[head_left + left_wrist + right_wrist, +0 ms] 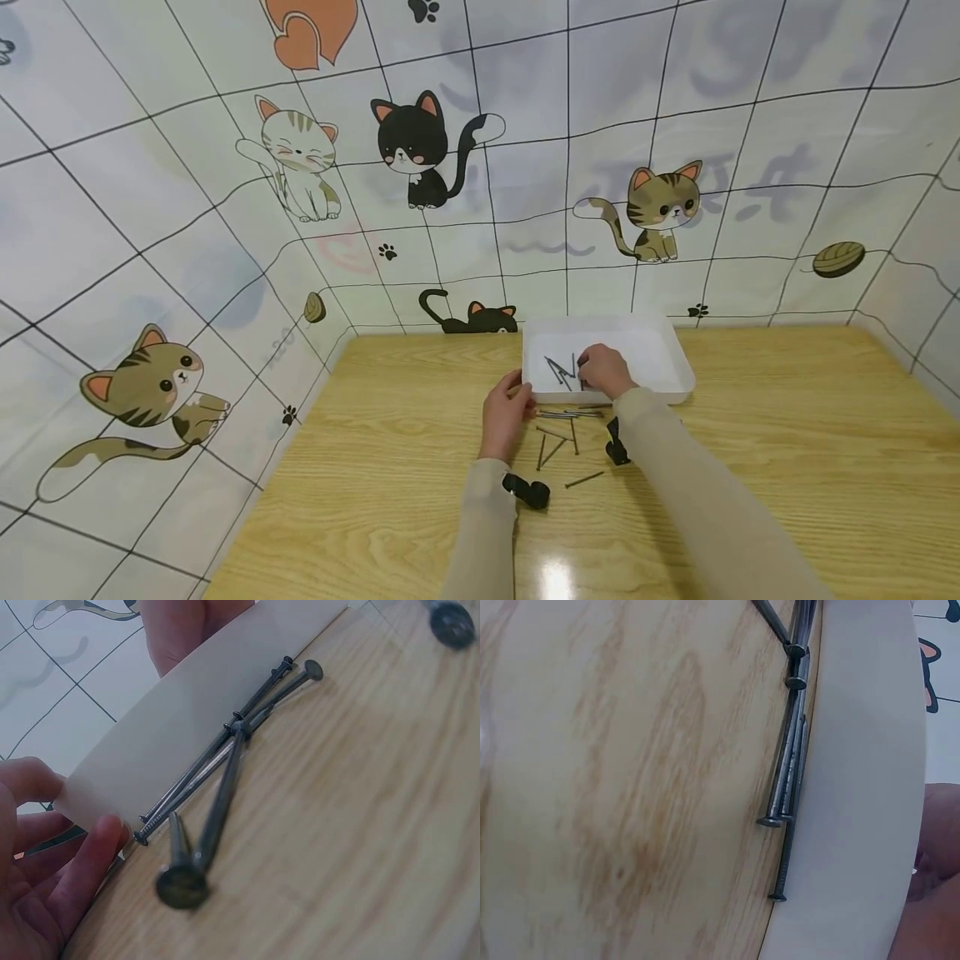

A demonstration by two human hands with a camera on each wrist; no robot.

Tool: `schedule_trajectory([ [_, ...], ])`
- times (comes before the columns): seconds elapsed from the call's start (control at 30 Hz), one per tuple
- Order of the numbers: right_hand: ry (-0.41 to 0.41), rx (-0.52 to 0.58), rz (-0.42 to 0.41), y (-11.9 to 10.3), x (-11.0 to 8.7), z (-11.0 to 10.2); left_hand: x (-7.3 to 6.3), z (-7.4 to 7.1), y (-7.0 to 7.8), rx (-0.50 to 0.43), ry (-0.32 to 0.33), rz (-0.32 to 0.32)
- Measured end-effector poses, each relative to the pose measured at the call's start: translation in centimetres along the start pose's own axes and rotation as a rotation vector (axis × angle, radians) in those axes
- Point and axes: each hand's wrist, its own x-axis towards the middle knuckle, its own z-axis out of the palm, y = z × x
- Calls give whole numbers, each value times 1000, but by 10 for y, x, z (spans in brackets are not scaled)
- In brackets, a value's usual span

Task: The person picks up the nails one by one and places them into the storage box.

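Observation:
A white tray [652,354] stands at the back of the table, with several dark nails [558,372] lying in its left part. My left hand [506,414] grips the tray's front left corner; in the left wrist view the thumb [101,844] presses low on the outer wall and the fingers are around the corner. Over the front wall reaches my right hand [606,371], its curled fingertips pinching a nail low inside the tray. In the right wrist view that wall [855,780] hides most of the hand.
More nails [570,413] lie bunched along the foot of the tray's front wall. Several others [553,450] are scattered on the wooden table [390,500] between the forearms, with a single nail [584,480] nearest me. A cat-patterned wall [540,275] rises right behind the tray.

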Motion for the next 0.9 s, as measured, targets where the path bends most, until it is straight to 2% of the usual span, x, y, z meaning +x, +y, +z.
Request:
schedule_trajectory([
  [0.27,16,31,-1,5,-7,-7,-2,3,-1,6,-10,2],
  [0.53,51,22,-67,6,-16,-18,-2,1,3,13,-21,6],
  [0.9,139,171,-133,-2,-46,-35,-2,0,3,2,-14,4],
])
